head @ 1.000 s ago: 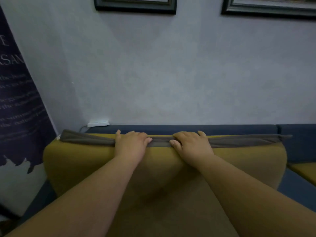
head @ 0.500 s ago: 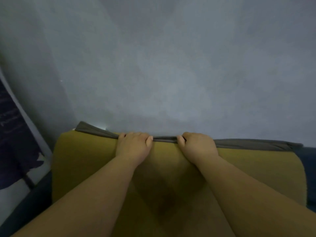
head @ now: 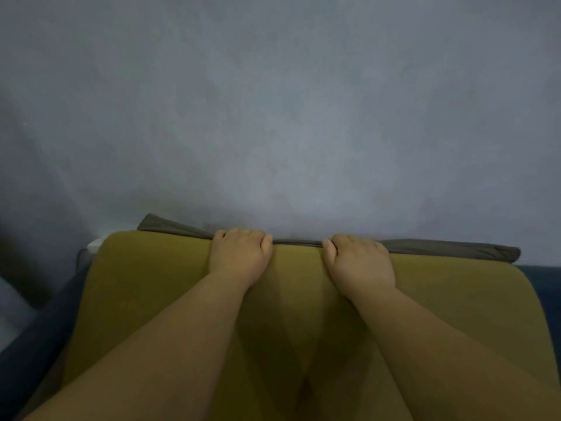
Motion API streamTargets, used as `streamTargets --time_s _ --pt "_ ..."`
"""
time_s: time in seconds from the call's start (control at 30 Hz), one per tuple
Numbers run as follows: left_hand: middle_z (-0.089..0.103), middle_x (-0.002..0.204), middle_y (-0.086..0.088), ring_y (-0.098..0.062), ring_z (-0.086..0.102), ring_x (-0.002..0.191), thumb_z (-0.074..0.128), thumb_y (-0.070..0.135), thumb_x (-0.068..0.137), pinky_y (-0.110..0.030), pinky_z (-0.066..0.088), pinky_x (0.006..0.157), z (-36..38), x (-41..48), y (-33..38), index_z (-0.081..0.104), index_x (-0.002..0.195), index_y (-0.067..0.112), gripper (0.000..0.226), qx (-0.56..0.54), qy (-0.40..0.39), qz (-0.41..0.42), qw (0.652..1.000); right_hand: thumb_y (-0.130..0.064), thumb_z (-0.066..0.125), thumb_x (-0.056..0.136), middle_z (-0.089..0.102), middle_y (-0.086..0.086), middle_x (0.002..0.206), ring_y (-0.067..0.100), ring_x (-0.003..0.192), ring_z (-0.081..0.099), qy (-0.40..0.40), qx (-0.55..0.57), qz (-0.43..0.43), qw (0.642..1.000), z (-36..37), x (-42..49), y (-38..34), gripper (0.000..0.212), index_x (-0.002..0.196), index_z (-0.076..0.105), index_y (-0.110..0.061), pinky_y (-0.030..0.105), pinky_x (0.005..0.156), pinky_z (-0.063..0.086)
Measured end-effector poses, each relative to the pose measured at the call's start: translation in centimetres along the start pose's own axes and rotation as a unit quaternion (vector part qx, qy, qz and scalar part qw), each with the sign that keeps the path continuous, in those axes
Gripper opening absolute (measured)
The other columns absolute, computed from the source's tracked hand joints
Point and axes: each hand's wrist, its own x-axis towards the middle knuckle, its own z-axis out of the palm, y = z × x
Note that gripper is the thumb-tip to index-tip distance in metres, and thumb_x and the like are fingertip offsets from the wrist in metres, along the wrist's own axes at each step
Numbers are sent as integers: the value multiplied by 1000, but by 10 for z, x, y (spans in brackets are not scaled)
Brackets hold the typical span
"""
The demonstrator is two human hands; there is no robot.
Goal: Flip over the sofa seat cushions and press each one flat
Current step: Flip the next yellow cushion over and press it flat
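Mustard cushion [head: 455, 302] stands lifted, left grip [head: 239, 256] and right grip [head: 359, 262] clasping its top edge. Flip seems half done; pressing is not yet begun.

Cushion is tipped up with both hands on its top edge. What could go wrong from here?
The left hand and right hand grip close together near the middle of the cushion, so its far corners could sag or twist. The wall looks close behind; the grey top edge might scrape it.
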Motion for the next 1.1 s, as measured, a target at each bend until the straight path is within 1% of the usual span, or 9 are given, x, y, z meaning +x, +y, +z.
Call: streamTargets --time_s 0.3,0.43,0.5,0.67,0.8,0.93,1.0,1.07,1.1 --pt "62 114 -2 -23 54 106 22 41 100 -40 32 95 106 62 -4 61 112 25 44 -16 9 14 1000 -41 27 103 66 0 117 25 110 55 -12 27 10 1000 110 53 16 41 116 63 -26 36 90 34" --pt "60 110 -2 -23 53 103 23 42 99 -42 32 95 126 69 -4 64 109 25 45 -4 54 10 998 -44 22 96 71 2 103 27 98 62 59 28 16 998 137 58 17 52 104 70 -25 37 84 36" --pt "61 109 -2 -23 53 102 22 41 99 -42 32 95 127 67 -5 64 107 24 46 -5 65 15 998 -45 22 94 71 2 101 28 96 62 65 20 17 998 137 57 17 54 103 71 -24 37 83 37" --pt "62 102 -2 -22 54 96 22 39 99 -40 34 89 124 59 -8 64 103 20 46 -10 52 17 998 -43 19 99 69 0 108 25 103 59 2 0 10 1000 126 53 14 53 106 68 -24 36 84 35" --pt "61 102 -3 -23 54 95 22 38 100 -40 34 88 130 43 -20 64 104 19 47 1 31 8 999 -42 25 102 68 1 111 25 105 57 -37 -5 -5 999 129 42 0 45 104 66 -24 36 84 34" --pt "60 103 -3 -22 54 96 18 39 100 -43 37 95 145 25 -31 62 106 19 49 -22 -4 -2 1000 -45 18 102 67 1 106 24 97 56 -90 13 -14 996 141 27 -12 49 105 64 -26 38 85 35" --pt "59 102 -3 -21 53 94 15 41 100 -44 37 96 165 9 -38 61 104 20 51 -32 -43 -2 999 -49 17 101 67 3 104 24 93 55 -145 33 -14 989 156 13 -14 51 102 62 -26 39 84 34" --pt "60 106 -3 -23 53 98 4 46 95 -43 36 96 207 -32 -40 62 105 21 64 -15 -90 6 996 -56 16 99 65 4 113 25 104 55 -218 45 -4 975 189 -28 -15 55 108 61 -26 39 86 32" --pt "61 108 -2 -22 53 101 -4 48 90 -41 35 96 231 -62 -40 61 108 23 72 -14 -109 6 994 -60 13 98 61 3 125 24 115 52 -250 43 0 967 208 -60 -18 60 119 58 -27 39 93 32"
